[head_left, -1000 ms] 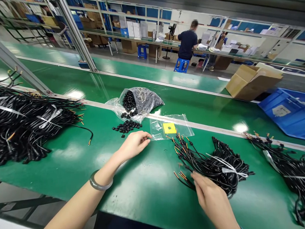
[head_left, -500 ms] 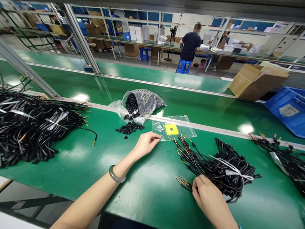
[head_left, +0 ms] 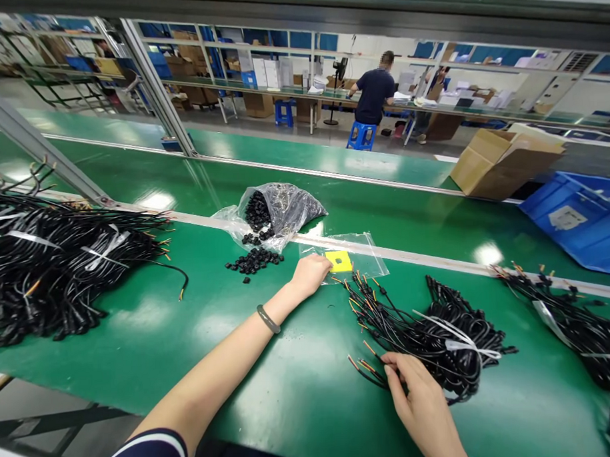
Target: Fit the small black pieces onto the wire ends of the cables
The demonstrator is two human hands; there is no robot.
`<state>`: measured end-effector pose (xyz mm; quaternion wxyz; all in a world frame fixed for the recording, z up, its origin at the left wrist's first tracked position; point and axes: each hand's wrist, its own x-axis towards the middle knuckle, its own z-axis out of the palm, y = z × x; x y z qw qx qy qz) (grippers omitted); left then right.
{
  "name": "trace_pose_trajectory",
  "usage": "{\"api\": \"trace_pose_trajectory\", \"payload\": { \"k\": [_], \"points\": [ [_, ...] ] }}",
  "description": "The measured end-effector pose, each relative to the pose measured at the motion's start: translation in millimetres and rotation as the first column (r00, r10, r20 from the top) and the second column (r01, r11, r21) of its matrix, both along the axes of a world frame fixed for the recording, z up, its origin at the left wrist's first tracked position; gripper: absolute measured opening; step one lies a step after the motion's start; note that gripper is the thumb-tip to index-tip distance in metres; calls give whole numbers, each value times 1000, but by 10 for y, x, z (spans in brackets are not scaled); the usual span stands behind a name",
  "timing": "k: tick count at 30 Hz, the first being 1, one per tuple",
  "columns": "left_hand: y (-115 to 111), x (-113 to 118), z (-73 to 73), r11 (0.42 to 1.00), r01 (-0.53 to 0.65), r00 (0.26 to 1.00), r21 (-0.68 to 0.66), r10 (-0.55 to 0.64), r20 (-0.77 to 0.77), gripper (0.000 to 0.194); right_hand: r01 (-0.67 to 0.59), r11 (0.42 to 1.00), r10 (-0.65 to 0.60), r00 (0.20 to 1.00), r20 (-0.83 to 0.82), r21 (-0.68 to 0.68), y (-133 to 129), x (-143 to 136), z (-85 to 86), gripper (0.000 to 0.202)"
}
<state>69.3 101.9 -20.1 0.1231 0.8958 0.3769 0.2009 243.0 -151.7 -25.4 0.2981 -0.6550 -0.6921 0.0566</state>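
Observation:
My left hand (head_left: 311, 275) reaches over the front left of a clear zip bag (head_left: 368, 249), its fingertips beside a yellow square with a dark hole (head_left: 339, 261). Those fingers are closed, and what lies between them is hidden. In a pinch of thumb and forefinger, my right hand (head_left: 418, 388) grips a black cable. Several more cable ends (head_left: 364, 368) with stripped orange tips stick out left of that hand. Behind it lies a tied bundle of black cables (head_left: 453, 340), its bare ends fanned toward the zip bag.
Small black plastic parts (head_left: 253, 260) spill from a plastic bag (head_left: 289, 212). Large cable heaps (head_left: 50, 257) cover the left; another bundle (head_left: 578, 319) lies at right. A cardboard box (head_left: 503, 161) and blue bin (head_left: 579, 219) stand behind. A person (head_left: 373, 93) sits across the aisle.
My left hand has moved right, up to the yellow square. My right hand's fingers have shifted, and one cable end now stands apart from the others. The view has shifted slightly.

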Motion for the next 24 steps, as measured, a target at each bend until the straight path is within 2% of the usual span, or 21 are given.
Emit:
{"api": "trace_pose_trajectory", "payload": {
  "k": [4,7,10,11,12,13,14,15,16,17,18,19,20,21,24],
  "points": [
    [29,15,-9,997,79,997,1,-79,-27,14,-10,1000,9,999,-37,-6,-9,-42,37,12],
    [50,9,26,996,84,996,-23,-84,3,13,-1,1000,0,999,-52,-14,-3,-63,56,11],
    [-6,14,92,999,30,997,-42,-27,70,15,16,1000,-16,996,-91,1,16,-78,68,10],
    [-62,20,116,995,2,990,-98,12,139,17,26,1000,-24,994,-108,16,26,-84,73,10],
    [-138,29,141,978,-14,969,-210,66,240,19,36,999,-31,992,-126,36,36,-91,78,11],
    [-234,39,164,927,3,925,-375,140,354,21,47,997,-39,989,-142,58,47,-101,82,11],
    [-346,47,185,822,68,855,-565,244,457,21,60,995,-47,987,-157,82,58,-112,86,11],
    [-467,54,203,663,175,781,-728,356,513,21,72,992,-54,984,-169,105,67,-124,90,12],
    [-592,57,219,483,286,726,-828,454,516,18,83,988,-60,982,-178,127,76,-136,92,12],
    [-713,57,231,320,371,697,-872,524,489,16,94,985,-66,981,-184,147,81,-148,93,12],
    [-825,55,239,183,428,687,-885,571,450,14,104,981,-72,979,-189,166,85,-158,93,12],
    [-922,51,243,80,461,684,-884,603,411,12,111,977,-76,979,-191,182,85,-166,92,12],
    [-1002,45,242,6,477,686,-879,623,377,10,116,974,-77,978,-193,196,84,-172,90,12],
    [-1065,40,236,-43,485,688,-873,636,351,10,120,971,-79,977,-198,207,80,-175,88,12],
    [-1172,27,195,-102,494,696,-864,641,323,14,130,967,-82,973,-218,217,69,-180,82,10]
  ]
}}
